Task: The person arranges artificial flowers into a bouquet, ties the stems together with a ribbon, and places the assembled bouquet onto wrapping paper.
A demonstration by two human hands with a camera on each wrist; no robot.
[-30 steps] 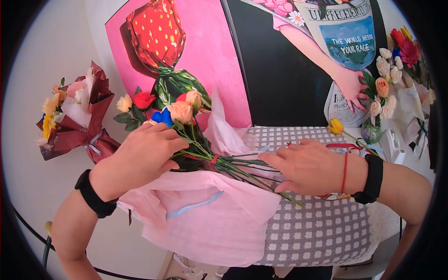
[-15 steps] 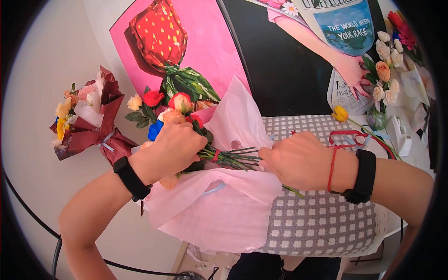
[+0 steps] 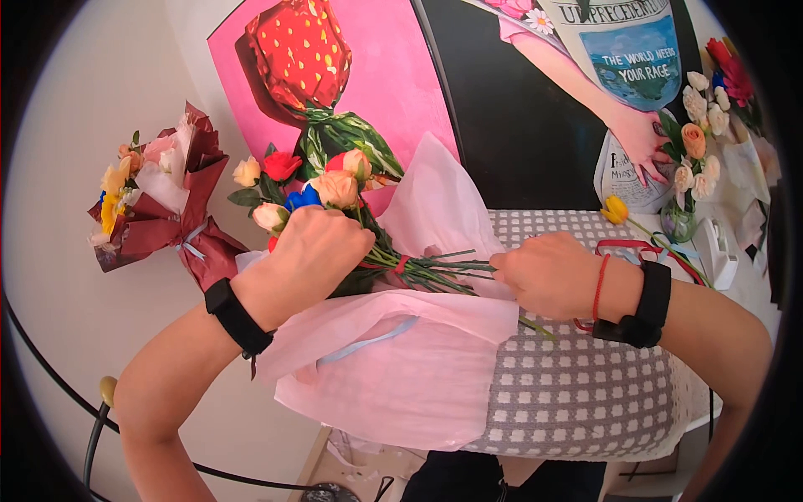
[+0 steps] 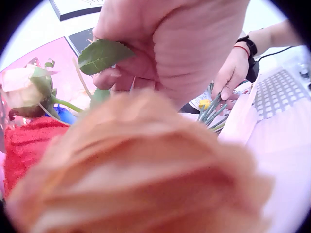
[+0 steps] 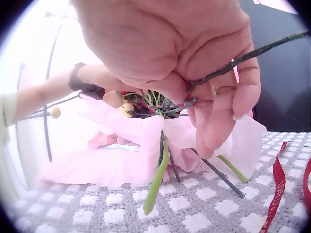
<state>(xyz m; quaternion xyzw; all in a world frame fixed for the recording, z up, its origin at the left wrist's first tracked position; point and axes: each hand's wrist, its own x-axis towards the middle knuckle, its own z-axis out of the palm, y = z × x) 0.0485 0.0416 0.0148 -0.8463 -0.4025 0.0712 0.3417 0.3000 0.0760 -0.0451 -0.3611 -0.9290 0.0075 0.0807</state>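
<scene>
A bouquet of artificial-looking roses lies on pale pink wrapping paper (image 3: 401, 368), its stems bound by a red tie (image 3: 401, 264). My left hand (image 3: 314, 258) grips it just below the blooms, fingers curled round the stems. Beside that hand show a peach rose (image 3: 336, 189), a red rose (image 3: 282, 165) and a blue flower (image 3: 303, 197). A large orange rose (image 4: 141, 170) fills the front of the left wrist view. At the other end, my right hand (image 3: 556, 272) pinches a dark stem (image 5: 228, 68) between thumb and fingers. Other stem ends (image 5: 158, 184) hang below it.
A maroon-wrapped bouquet (image 3: 205, 188) stands at left. Under the paper lies a grey-and-white checked cloth (image 3: 577, 402). Towards the right are a yellow tulip (image 3: 615, 209), red ribbon (image 5: 277, 194), a white tape dispenser (image 3: 719, 255) and a glass vase (image 3: 678, 224). Paintings (image 3: 535, 125) lean behind.
My right hand, its fingers spread over the stems a second ago, now pinches at their ends. The left hand has curled more tightly round the bouquet, and the paper behind stands higher.
</scene>
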